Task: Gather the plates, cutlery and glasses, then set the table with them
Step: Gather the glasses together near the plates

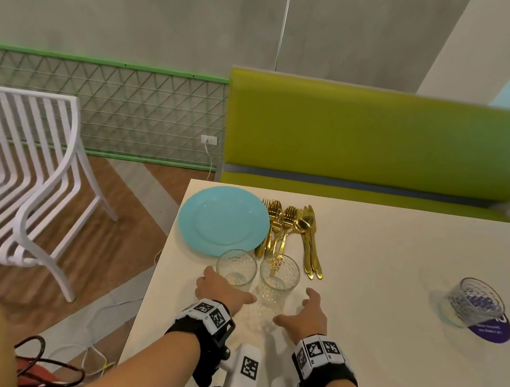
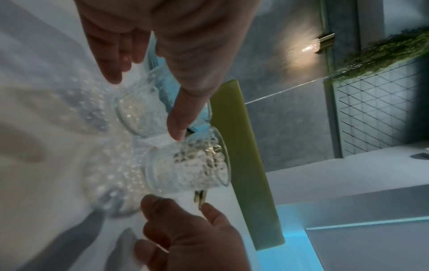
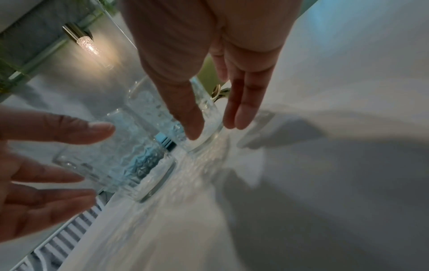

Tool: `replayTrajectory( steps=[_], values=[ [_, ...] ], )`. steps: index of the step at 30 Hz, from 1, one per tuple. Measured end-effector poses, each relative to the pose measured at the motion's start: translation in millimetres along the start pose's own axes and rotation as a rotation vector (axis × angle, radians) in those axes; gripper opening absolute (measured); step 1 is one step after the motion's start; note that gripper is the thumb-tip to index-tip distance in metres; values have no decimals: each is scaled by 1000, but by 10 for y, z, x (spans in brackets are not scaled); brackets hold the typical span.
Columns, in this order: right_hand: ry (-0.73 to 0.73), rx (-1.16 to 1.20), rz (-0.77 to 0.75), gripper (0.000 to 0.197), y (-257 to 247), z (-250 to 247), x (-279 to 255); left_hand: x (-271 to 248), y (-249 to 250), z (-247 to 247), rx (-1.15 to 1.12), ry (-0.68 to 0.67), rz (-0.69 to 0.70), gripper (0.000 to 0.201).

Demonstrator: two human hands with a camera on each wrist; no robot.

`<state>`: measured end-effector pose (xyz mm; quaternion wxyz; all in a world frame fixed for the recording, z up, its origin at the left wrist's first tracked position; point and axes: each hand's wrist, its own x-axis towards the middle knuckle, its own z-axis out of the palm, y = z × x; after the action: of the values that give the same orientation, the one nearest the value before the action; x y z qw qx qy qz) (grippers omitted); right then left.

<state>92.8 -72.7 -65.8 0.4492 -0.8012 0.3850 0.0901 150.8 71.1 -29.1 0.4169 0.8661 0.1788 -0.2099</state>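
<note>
Reaching forward over the white desk, both your hands sit near two clear textured glasses that stand upright side by side close to the desk's left edge. Your left hand is just beside the left glass, its fingers straight and spread, its grip open and holding nothing; in the right wrist view the fingers stand off that glass with a gap between. Your right hand is beside the right glass, also with straight, relaxed fingers, so that grip is open too. From the right wrist view the thumb lies over the front of the glass, but I cannot tell whether it touches it.

Behind the glasses lies a light blue plate, flat on the desk near the far left corner. Just beside the plate on its right is a heap of gold cutlery: forks nearest the plate, then a spoon and knives further right, their handles pointing toward you. The right glass stands in front of the fork handles.

Well apart, toward the right side of the desk, a third glass stands at the far edge of a round purple sticker.

Beyond the desk is a lime green bench seat. To the left, on the wooden floor, stands a white slatted chair.
</note>
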Motion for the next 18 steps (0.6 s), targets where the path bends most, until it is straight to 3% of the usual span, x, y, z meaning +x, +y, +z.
replayTrajectory(
  steps=[7,11,15,18],
  values=[
    [113,35,132,93,534,-464,-170,-652,204,126,-107,114,308,81],
    [191,118,215,88,984,-755,-146,-1054,187,389,-45,-35,488,69],
    [272,168,299,84,1287,-1139,-35,-1267,162,664,-44,-237,531,52],
    [333,213,324,83,1391,-1478,98,-1321,236,864,-41,-264,551,41]
  ],
)
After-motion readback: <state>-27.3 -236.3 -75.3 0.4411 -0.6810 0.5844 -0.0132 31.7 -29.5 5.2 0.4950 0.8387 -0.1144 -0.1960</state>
